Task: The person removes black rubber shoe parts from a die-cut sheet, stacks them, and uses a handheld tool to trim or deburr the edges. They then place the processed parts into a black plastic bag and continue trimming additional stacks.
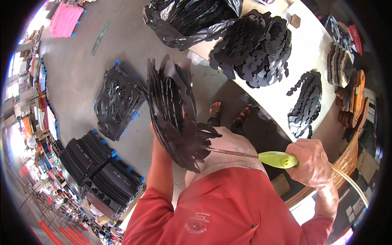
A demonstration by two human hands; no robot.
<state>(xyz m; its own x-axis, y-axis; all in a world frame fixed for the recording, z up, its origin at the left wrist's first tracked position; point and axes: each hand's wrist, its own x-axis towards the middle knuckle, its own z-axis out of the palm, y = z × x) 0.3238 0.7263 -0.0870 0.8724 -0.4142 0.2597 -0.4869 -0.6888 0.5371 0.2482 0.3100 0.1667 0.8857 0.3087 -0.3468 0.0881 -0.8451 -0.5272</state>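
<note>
My left hand grips a thick bundle of black cut-out sheets from below, held up in front of my body. Most of its fingers are hidden behind the bundle. The sheets fan apart at the top, and narrow wavy strips jut out on the right side. My right hand is closed round the green handle of a tool. A long thin rod runs left from that handle, its far end at the bundle's lower right edge. A pale cord trails right from behind the hand.
On the pale table lie a large heap of black cut pieces, a smaller pile and a small wooden block. A black plastic bag holds more pieces. Black stacks and a loaded pallet stand left.
</note>
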